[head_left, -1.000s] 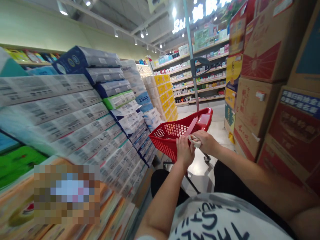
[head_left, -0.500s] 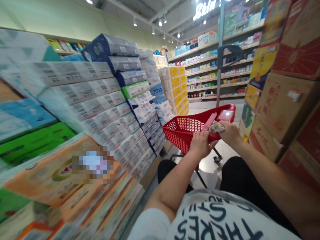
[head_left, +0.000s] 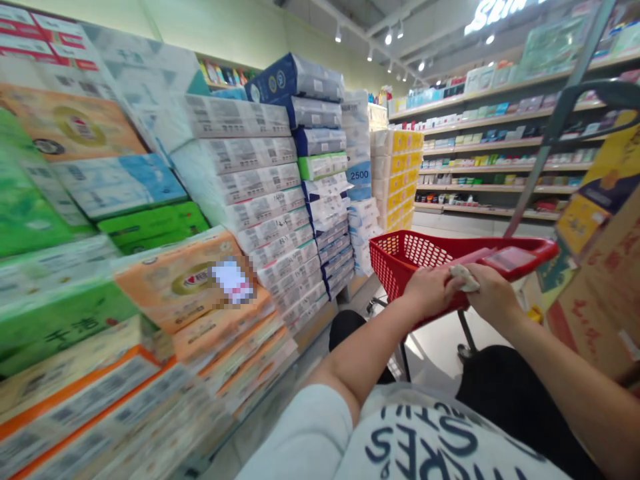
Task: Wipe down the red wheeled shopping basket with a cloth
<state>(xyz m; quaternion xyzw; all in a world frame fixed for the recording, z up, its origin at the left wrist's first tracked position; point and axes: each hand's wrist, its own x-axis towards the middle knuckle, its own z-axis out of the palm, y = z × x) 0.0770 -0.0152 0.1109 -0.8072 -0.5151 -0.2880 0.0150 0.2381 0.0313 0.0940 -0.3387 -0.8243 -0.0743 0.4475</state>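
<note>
A red plastic shopping cart would be off its surface here, so its perforated basket marks it, in front of my body and right of centre. My left hand is closed over the near rim of the cart. Beside it, my right hand is closed on a crumpled whitish cloth or tissue, pressed against the same rim. The left fingertips touch or nearly touch this crumpled piece. Behind the hands lies a pink bar, and to its right a flat panel on the cart.
Tall stacks of packaged tissue line the left side, with orange packs nearest. Cardboard boxes stand close on the right. A grey pole with a dark handle rises behind the cart. Product shelves span the back.
My view has swung left, so the cart and both hands appear further right. The left hand has come closer to the crumpled piece; both hands stay on the cart.
</note>
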